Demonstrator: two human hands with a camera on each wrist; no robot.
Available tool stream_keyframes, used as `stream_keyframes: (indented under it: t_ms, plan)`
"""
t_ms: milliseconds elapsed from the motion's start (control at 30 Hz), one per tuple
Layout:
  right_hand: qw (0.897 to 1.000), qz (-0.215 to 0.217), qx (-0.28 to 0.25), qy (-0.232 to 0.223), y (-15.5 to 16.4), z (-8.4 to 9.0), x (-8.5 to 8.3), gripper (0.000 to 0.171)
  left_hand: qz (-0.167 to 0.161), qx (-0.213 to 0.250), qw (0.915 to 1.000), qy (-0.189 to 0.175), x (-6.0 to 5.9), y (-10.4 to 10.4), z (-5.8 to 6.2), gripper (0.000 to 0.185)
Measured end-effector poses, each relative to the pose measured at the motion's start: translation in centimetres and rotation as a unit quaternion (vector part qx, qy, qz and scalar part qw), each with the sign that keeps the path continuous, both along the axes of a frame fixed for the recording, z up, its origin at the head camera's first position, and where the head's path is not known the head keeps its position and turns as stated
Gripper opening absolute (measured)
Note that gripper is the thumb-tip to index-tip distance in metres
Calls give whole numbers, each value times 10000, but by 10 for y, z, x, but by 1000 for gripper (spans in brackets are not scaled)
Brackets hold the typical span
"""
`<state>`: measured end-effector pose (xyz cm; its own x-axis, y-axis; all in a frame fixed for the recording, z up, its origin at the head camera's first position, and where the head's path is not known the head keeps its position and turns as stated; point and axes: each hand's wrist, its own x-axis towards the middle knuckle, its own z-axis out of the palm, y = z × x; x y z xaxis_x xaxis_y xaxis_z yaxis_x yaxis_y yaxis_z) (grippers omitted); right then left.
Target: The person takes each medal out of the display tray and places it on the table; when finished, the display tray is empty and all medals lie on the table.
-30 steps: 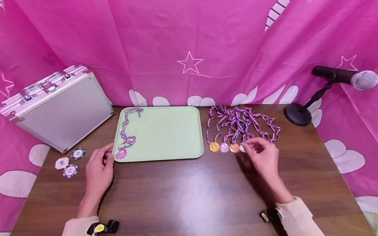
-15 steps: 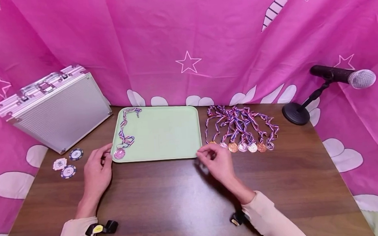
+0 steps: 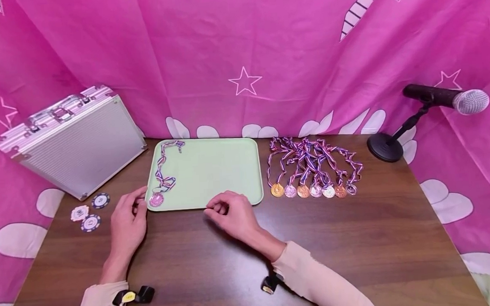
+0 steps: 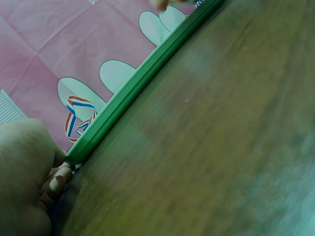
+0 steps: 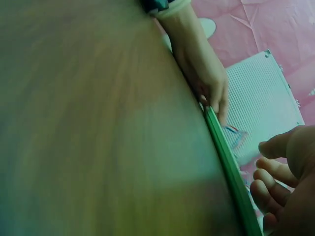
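Green tray (image 3: 212, 173) between my hands: my left hand (image 3: 127, 223) grips its near-left corner beside the medal (image 3: 156, 200), my right hand (image 3: 232, 214) hovers loosely curled, holding nothing.

Bright, even light falls from above, and a pale sheen of glare sits on the dark brown wooden worktop (image 3: 251, 260). Soft shadows lie just beside the hands. The head view bows outward at its edges. Both wrist views are smeared and out of focus, the wood grain a blur.
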<state>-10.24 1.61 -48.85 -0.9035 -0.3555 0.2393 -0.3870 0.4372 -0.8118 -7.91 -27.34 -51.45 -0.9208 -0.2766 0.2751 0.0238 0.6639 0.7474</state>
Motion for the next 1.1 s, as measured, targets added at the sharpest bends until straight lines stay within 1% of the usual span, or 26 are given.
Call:
stream_keyframes:
  t_ms: [167, 333, 400, 533, 700, 900, 1000, 1033, 1100]
  plan:
    - [9985, 39, 372, 407, -30, -3, 0, 6, 14, 23, 10000, 2, 0, 0, 1, 36]
    - [9930, -134, 911, 746, -62, -1, -4, 7, 21, 30, 10000, 41, 1, -1, 0, 36]
    - [9899, -282, 1155, 773, -74, 0, -7, 10, 16, 33, 10000, 50, 1, -1, 0, 36]
    - [9825, -697, 1592, 664, -94, 0, -14, 19, -11, 29, 10000, 59, 1, 0, 0, 36]
    - [9652, -1207, 2239, 606, -113, -2, -23, 36, -37, 15, 10000, 45, 0, 1, 0, 35]
    - [9325, -1628, 3104, 866, -128, -5, -34, 65, 1, 26, 10000, 22, -1, 1, 0, 35]
    - [9164, -1713, 3507, 891, -133, -8, -38, 71, -4, 46, 10000, 7, -1, 1, 0, 35]
    - [9122, -1717, 3611, 895, -134, -9, -38, 72, -3, 50, 10000, 10, -1, 1, 0, 35]
    - [9074, -1694, 3735, 921, -135, -10, -38, 72, 8, 47, 10000, 40, -1, 1, 0, 35]
